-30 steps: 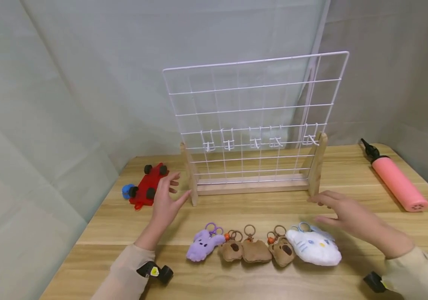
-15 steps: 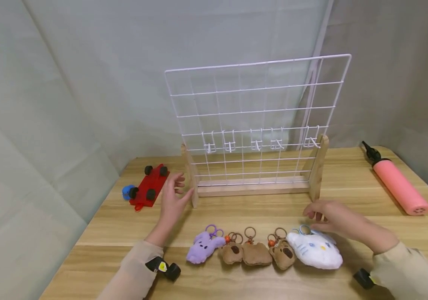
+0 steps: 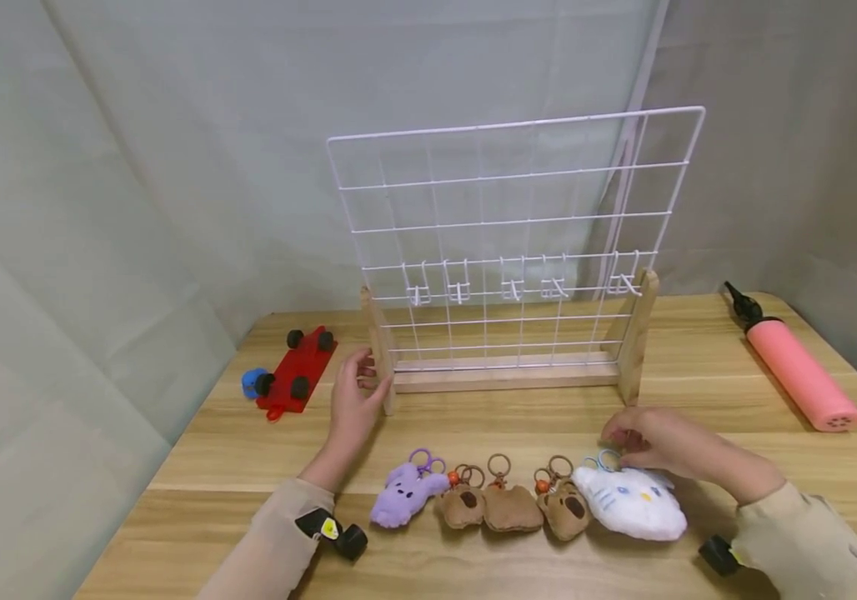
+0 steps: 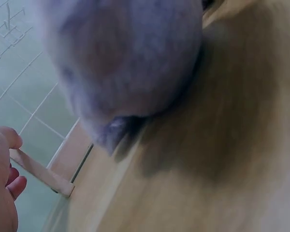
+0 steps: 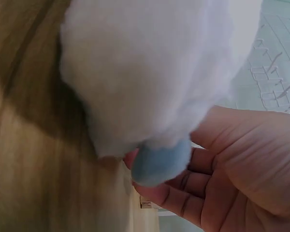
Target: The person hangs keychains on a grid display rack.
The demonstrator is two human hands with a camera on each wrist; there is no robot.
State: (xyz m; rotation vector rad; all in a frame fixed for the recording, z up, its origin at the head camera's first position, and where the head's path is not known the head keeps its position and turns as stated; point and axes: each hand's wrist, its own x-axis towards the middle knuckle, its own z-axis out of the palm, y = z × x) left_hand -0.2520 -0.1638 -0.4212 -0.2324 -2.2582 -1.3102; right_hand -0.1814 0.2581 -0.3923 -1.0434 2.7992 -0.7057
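Note:
A white plush cat-head keychain (image 3: 633, 503) with a light blue ring (image 3: 609, 459) lies at the right end of a row. My right hand (image 3: 672, 446) is over the ring, fingers bent and thumb apart from them; in the right wrist view they show behind the plush's blue part (image 5: 162, 164). Left of it lie brown plush keychains (image 3: 513, 507) and a purple plush keychain (image 3: 404, 495). My left hand (image 3: 353, 404) is at the left wooden post (image 3: 379, 333) of a white wire grid rack (image 3: 511, 196). Its thumb lies against the post, fingers loosely bent.
Several white hooks (image 3: 512, 288) hang in a row on the grid. A red toy car (image 3: 299, 371) lies wheels up at the left, beside a small blue object (image 3: 252, 383). A pink hand pump (image 3: 802, 373) lies at the right edge of the wooden table (image 3: 196, 517).
The right hand has moved left and down to the white keychain's ring. The left hand has shifted right, up to the rack's left post. The keychains have stayed in place.

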